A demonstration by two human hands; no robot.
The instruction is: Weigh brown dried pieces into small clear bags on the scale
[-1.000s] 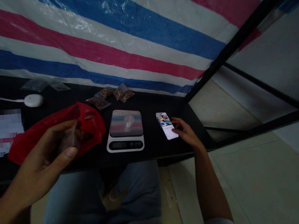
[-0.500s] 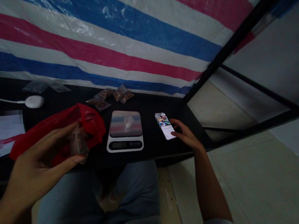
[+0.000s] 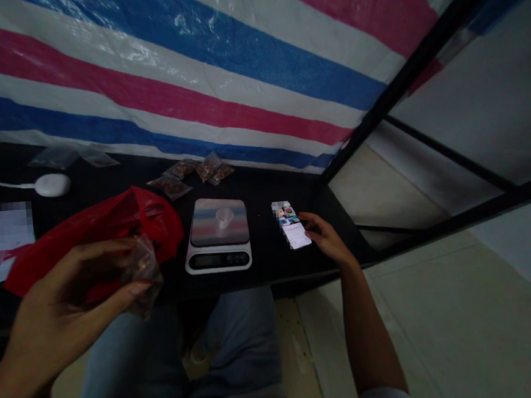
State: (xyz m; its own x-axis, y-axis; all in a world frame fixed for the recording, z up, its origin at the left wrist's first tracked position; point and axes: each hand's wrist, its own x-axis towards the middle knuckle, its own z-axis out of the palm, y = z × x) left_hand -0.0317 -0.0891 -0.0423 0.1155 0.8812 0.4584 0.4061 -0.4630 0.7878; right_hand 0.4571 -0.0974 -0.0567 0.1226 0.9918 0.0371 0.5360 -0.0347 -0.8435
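Observation:
My left hand (image 3: 77, 293) pinches a small clear zip bag (image 3: 145, 276) with brownish bits inside, in front of a crumpled red plastic bag (image 3: 111, 223). At the right, a smartphone (image 3: 291, 226) with its screen lit lies on the black table. Beside its right edge is my right hand (image 3: 326, 237), thumb and fingers apart, the tips touching the phone's side. Between the hands stands a white kitchen scale (image 3: 219, 261) with a metal plate, and a small clear cup (image 3: 224, 217) sits on that plate.
Several filled zip bags (image 3: 190, 172) lie behind the scale. Flat clear bags (image 3: 55, 156), a white corded object (image 3: 52, 185) and papers (image 3: 2, 244) are at the left. A striped sheet (image 3: 191, 76) hangs behind the table; a black frame (image 3: 378, 116) rises at the right.
The zip bag in my left hand has turned and come slightly lower, showing more of its contents. My right thumb has drawn back a little on the phone. The view has shifted slightly.

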